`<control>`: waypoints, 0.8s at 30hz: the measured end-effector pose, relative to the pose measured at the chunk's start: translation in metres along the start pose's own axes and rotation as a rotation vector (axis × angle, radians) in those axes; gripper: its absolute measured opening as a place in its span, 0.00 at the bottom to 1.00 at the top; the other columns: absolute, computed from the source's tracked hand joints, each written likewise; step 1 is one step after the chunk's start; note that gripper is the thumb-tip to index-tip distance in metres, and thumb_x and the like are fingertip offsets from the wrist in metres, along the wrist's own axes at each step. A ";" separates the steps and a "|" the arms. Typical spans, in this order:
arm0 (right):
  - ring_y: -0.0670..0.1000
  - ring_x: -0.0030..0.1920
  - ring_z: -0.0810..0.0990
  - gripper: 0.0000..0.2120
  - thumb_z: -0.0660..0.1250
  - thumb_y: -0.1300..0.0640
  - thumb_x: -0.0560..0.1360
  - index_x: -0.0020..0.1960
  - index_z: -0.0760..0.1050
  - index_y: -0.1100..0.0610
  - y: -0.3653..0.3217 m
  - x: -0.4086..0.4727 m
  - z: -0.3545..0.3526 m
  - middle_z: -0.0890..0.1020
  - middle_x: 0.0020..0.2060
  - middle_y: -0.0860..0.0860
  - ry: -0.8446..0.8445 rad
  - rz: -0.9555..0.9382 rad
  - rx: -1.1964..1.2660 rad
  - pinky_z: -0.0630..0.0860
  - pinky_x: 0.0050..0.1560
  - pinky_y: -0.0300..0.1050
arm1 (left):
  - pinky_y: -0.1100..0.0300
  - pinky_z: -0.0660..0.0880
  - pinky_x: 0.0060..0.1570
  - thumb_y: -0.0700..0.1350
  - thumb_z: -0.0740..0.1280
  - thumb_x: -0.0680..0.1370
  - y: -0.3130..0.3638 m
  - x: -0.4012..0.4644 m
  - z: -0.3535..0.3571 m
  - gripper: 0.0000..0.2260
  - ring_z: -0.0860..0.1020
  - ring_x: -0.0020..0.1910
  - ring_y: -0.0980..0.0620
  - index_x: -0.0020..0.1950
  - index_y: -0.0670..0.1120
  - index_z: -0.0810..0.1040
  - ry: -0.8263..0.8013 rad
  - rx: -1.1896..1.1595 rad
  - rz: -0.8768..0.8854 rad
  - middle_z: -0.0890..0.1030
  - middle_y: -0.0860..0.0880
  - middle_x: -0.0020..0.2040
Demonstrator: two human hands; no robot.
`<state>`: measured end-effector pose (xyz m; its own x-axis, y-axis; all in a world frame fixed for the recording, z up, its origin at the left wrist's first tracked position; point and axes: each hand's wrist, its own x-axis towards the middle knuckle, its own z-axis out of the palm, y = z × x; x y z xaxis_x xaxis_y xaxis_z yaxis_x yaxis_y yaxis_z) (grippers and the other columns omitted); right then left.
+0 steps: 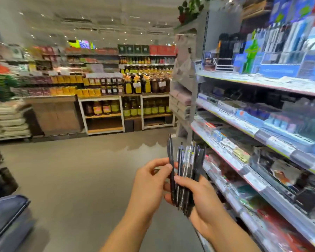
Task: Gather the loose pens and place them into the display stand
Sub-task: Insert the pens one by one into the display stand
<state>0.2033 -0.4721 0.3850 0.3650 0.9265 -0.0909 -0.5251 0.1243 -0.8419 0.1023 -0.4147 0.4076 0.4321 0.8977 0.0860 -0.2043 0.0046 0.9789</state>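
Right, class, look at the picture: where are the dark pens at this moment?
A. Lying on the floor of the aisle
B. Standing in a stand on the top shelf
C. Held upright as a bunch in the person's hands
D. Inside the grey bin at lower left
C: the pens stand upright as a bunch gripped by the right hand, while the left hand pinches one pen at the bunch's left edge.

pens (186, 171): black, dark blue | floor (80, 170): grey-beige | bottles (135, 84): yellow
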 end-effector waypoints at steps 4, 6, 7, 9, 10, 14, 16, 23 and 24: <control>0.59 0.46 0.88 0.14 0.62 0.68 0.79 0.62 0.79 0.58 -0.002 0.044 0.006 0.86 0.52 0.62 -0.021 -0.006 -0.111 0.83 0.37 0.49 | 0.63 0.75 0.29 0.38 0.69 0.78 -0.011 0.049 -0.012 0.04 0.80 0.31 0.50 0.49 0.44 0.84 0.005 0.016 -0.015 0.86 0.47 0.40; 0.59 0.45 0.88 0.14 0.62 0.69 0.79 0.60 0.79 0.58 -0.006 0.067 0.003 0.86 0.52 0.61 -0.008 -0.021 -0.140 0.83 0.38 0.49 | 0.62 0.76 0.32 0.38 0.70 0.77 -0.018 0.074 -0.010 0.04 0.82 0.35 0.51 0.48 0.44 0.83 0.012 0.028 -0.008 0.86 0.48 0.40; 0.59 0.45 0.88 0.14 0.62 0.69 0.79 0.60 0.79 0.58 -0.008 0.079 0.001 0.86 0.53 0.62 -0.004 -0.029 -0.148 0.83 0.38 0.49 | 0.62 0.76 0.33 0.38 0.70 0.77 -0.020 0.087 -0.008 0.04 0.83 0.36 0.53 0.48 0.45 0.83 0.019 0.027 0.000 0.86 0.49 0.40; 0.60 0.46 0.88 0.14 0.63 0.70 0.79 0.59 0.80 0.58 -0.014 0.106 -0.005 0.86 0.52 0.62 -0.003 -0.056 -0.160 0.83 0.38 0.48 | 0.63 0.77 0.35 0.37 0.69 0.77 -0.021 0.115 -0.002 0.05 0.83 0.38 0.55 0.50 0.46 0.83 0.000 0.022 0.021 0.86 0.49 0.42; 0.60 0.46 0.88 0.14 0.63 0.70 0.79 0.59 0.80 0.58 -0.019 0.119 -0.009 0.86 0.52 0.62 -0.001 -0.077 -0.163 0.83 0.38 0.48 | 0.63 0.77 0.36 0.38 0.69 0.78 -0.020 0.130 0.002 0.06 0.83 0.38 0.55 0.51 0.46 0.84 -0.023 0.035 0.039 0.86 0.48 0.43; 0.62 0.49 0.87 0.13 0.64 0.70 0.79 0.58 0.81 0.58 -0.051 0.185 -0.031 0.87 0.49 0.62 0.013 -0.182 -0.197 0.84 0.41 0.51 | 0.64 0.78 0.33 0.40 0.68 0.79 -0.008 0.202 0.031 0.06 0.83 0.37 0.54 0.52 0.48 0.84 -0.126 0.119 0.102 0.86 0.48 0.45; 0.60 0.46 0.88 0.13 0.65 0.70 0.79 0.51 0.85 0.58 -0.074 0.225 -0.042 0.87 0.45 0.62 0.016 -0.244 -0.197 0.84 0.41 0.51 | 0.69 0.76 0.33 0.39 0.68 0.80 0.000 0.242 0.047 0.07 0.83 0.38 0.61 0.52 0.49 0.83 -0.181 0.179 0.182 0.86 0.52 0.45; 0.54 0.37 0.87 0.12 0.67 0.71 0.77 0.45 0.86 0.58 -0.161 0.352 -0.058 0.86 0.39 0.60 -0.023 -0.393 -0.196 0.82 0.35 0.46 | 0.73 0.75 0.36 0.38 0.67 0.80 0.035 0.378 0.097 0.16 0.82 0.46 0.64 0.57 0.60 0.79 -0.246 0.322 0.359 0.84 0.60 0.49; 0.54 0.37 0.86 0.11 0.66 0.71 0.77 0.48 0.85 0.59 -0.174 0.367 -0.058 0.86 0.39 0.60 -0.026 -0.415 -0.223 0.82 0.35 0.46 | 0.73 0.75 0.36 0.38 0.67 0.80 0.041 0.394 0.103 0.16 0.82 0.46 0.64 0.56 0.60 0.79 -0.230 0.322 0.377 0.84 0.59 0.49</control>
<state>0.4726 -0.1744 0.4671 0.4883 0.8234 0.2889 -0.1595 0.4097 -0.8981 0.3548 -0.1059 0.5006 0.5693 0.6912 0.4451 -0.1185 -0.4668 0.8764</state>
